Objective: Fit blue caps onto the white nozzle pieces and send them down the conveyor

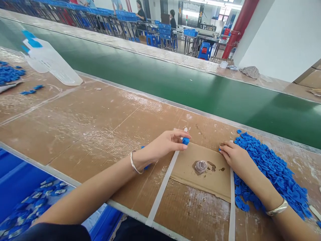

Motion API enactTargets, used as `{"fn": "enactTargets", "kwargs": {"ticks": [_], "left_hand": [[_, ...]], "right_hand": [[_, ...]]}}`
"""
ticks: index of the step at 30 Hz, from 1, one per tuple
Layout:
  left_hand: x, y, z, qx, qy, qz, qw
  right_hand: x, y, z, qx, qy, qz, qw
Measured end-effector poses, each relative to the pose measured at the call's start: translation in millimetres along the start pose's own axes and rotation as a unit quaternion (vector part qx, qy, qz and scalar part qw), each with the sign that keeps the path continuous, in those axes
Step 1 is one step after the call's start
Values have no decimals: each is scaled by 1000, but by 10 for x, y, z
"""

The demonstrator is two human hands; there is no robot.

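Note:
My left hand (169, 144) pinches a small rounded blue plastic piece (186, 141) between thumb and fingers, above the far left corner of a cardboard sheet (185, 170). Over the sheet's right edge, my right hand (234, 154) has its fingertips together, with a bit of blue showing at them; what they hold is mostly hidden. A small round clear cup (201, 166) sits on the cardboard, with dark wet smears beside it. Right of my right hand lies a large heap of flat blue pieces (271, 164). Other blue pieces are partly covered by my left wrist.
A green conveyor belt (175, 80) runs beyond the work table. At the left stand white bottle-shaped sheets (55, 63) near another blue pile (10, 73). A blue bin (15, 174) holding parts sits below the near edge. People (140, 15) are at far benches.

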State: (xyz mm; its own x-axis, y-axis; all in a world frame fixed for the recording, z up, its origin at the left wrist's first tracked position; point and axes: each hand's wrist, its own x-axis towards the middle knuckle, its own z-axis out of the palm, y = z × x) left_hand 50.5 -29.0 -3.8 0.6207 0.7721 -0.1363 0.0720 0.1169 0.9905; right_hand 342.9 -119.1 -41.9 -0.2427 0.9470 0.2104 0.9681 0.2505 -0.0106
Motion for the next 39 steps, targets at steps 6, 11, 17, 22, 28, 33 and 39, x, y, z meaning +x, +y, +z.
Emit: {"fn": "enactTargets", "kwargs": {"ticks": [6, 11, 17, 22, 28, 33, 39], "left_hand": [[-79, -81, 32, -29, -57, -47, 997], [-105, -118, 133, -63, -60, -47, 995], [-105, -198, 229, -134, -63, -63, 987], [-126, -172, 258, -152, -30, -87, 984], [-126, -195, 284, -146, -19, -96, 984], [-141, -217, 298, -160, -17, -96, 982], [-180, -227, 330, -194, -35, -81, 977]], "right_hand": [[17, -24, -14, 2, 2, 18, 1000], [34, -23, -22, 3, 8, 28, 1000], [46, 15, 24, 9, 18, 17, 1000], [37, -75, -47, 31, 47, -9, 998], [-22, -481, -278, 228, 123, -161, 952], [-48, -667, -262, 230, 99, -191, 949], [-112, -846, -252, 423, 98, -93, 896]]}}
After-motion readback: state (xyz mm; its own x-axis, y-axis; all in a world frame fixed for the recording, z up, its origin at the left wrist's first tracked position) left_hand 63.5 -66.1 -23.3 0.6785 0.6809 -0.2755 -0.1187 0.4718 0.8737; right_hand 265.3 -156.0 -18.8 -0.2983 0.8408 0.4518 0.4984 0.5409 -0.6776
